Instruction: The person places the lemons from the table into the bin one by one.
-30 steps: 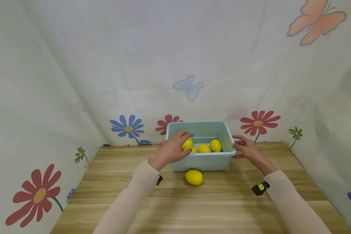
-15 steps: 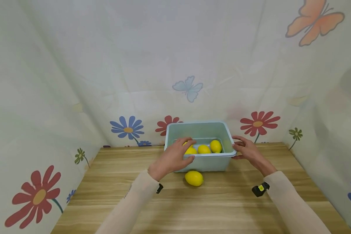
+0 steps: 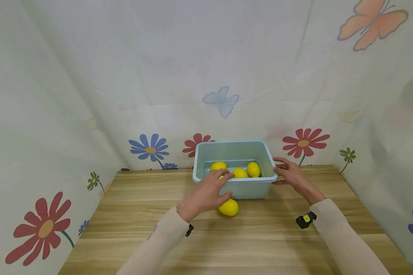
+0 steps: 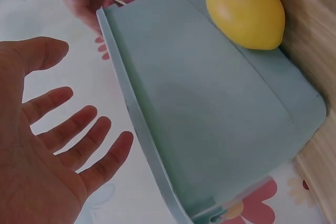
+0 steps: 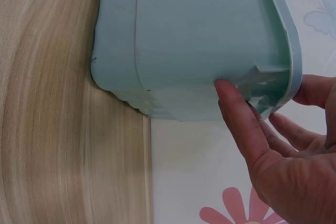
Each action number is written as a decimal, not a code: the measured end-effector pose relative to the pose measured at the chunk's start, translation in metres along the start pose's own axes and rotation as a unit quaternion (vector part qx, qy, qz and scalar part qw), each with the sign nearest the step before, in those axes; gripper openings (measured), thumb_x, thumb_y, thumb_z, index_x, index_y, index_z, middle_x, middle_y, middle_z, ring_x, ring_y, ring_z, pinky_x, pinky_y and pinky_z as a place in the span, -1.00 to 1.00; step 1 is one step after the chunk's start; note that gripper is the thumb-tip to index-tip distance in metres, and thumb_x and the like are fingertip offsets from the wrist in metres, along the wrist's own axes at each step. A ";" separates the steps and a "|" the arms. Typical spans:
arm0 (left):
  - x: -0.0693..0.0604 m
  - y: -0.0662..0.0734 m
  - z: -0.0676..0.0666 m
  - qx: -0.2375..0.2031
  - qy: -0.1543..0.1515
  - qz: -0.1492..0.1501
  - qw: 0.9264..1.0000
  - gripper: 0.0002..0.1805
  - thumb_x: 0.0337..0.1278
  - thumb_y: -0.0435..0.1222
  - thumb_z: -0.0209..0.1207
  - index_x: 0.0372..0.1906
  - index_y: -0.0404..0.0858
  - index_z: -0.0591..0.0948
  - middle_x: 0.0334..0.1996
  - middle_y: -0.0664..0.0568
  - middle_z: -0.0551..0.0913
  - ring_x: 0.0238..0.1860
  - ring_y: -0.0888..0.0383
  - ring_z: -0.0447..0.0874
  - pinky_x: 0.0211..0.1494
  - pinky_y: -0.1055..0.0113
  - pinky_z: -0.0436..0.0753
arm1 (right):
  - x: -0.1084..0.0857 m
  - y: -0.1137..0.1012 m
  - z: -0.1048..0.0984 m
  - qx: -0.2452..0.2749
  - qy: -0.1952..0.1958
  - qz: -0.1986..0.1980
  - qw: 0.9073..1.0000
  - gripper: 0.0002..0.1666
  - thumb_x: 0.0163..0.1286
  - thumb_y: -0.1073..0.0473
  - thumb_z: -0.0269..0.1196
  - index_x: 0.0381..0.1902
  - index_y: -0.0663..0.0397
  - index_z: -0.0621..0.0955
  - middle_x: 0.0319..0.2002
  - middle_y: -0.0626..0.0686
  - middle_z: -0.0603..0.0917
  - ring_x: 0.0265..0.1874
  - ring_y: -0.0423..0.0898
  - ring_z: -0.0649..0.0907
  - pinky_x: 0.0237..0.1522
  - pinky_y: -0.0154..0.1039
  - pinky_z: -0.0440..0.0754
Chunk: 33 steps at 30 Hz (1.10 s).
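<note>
A light blue-green plastic bin stands on the wooden table, with several yellow lemons inside it. One more lemon lies on the table just before the bin's front wall. My left hand is over the bin's front left, fingers spread and holding nothing; in the head view it partly covers the outside lemon. The left wrist view has that lemon apart from the hand. At the bin's right end my right hand grips the rim, thumb above and fingers against the outer side.
Behind the bin rises a pale cloth backdrop printed with flowers and butterflies; it also encloses both sides. The wooden tabletop stretches toward me in front of the lemon. A black wrist device sits on the right wrist.
My left hand has come back out of the bin, moving down and toward the lemon outside, so a lemon at the bin's left shows again. The right hand keeps its grip.
</note>
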<state>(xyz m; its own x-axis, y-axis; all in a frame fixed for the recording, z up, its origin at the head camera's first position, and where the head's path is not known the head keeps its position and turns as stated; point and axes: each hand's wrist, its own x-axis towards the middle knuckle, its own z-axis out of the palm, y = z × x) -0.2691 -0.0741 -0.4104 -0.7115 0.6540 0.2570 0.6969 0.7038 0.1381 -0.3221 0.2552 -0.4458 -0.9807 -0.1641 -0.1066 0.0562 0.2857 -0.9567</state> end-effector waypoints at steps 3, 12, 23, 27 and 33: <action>-0.004 0.003 0.003 0.009 0.001 0.008 1.000 -0.42 0.29 0.00 0.15 0.36 -0.04 0.41 0.32 0.05 0.43 0.31 0.08 0.43 0.34 0.20 0.55 | 0.000 0.000 0.000 0.001 0.000 -0.002 1.000 -0.26 0.54 0.14 0.03 0.56 0.05 0.05 0.43 0.42 0.23 0.25 0.40 0.47 -0.03 0.09 0.72; -0.015 0.008 0.013 0.018 -0.012 0.020 1.000 -0.40 0.27 0.02 0.17 0.37 -0.02 0.40 0.30 0.07 0.44 0.29 0.12 0.44 0.30 0.23 0.59 | 0.000 0.003 -0.001 0.000 0.004 -0.003 1.000 -0.27 0.53 0.14 0.05 0.55 0.04 0.08 0.42 0.41 0.26 0.24 0.39 0.48 0.01 0.14 0.68; -0.025 0.009 0.030 0.016 -0.028 0.036 0.999 -0.42 0.27 0.02 0.18 0.35 -0.01 0.42 0.31 0.09 0.45 0.30 0.14 0.45 0.35 0.23 0.54 | -0.001 0.001 0.001 0.000 0.006 -0.002 1.000 -0.28 0.53 0.13 0.05 0.54 0.05 0.10 0.42 0.40 0.27 0.25 0.38 0.47 0.01 0.11 0.69; -0.026 0.010 0.037 0.011 -0.047 0.028 0.998 -0.42 0.27 0.02 0.18 0.36 0.02 0.41 0.33 0.10 0.45 0.29 0.13 0.46 0.32 0.21 0.57 | -0.001 -0.001 0.001 0.002 0.008 -0.005 1.000 -0.29 0.53 0.14 0.05 0.54 0.05 0.10 0.41 0.41 0.27 0.26 0.40 0.46 0.04 0.17 0.65; -0.027 0.010 0.048 0.010 -0.063 0.031 0.998 -0.40 0.26 -0.03 0.19 0.38 0.02 0.39 0.36 0.05 0.44 0.31 0.09 0.47 0.28 0.16 0.60 | 0.000 0.001 0.000 0.001 0.007 -0.004 1.000 -0.29 0.53 0.14 0.05 0.54 0.05 0.11 0.41 0.41 0.28 0.24 0.39 0.48 -0.02 0.10 0.71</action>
<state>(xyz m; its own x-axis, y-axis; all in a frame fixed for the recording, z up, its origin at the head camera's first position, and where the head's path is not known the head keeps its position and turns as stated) -0.2470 -0.0712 -0.4622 -0.6733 0.7254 0.1430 0.7392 0.6649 0.1069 -0.3218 0.2551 -0.4465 -0.9837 -0.1521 -0.0956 0.0493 0.2830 -0.9578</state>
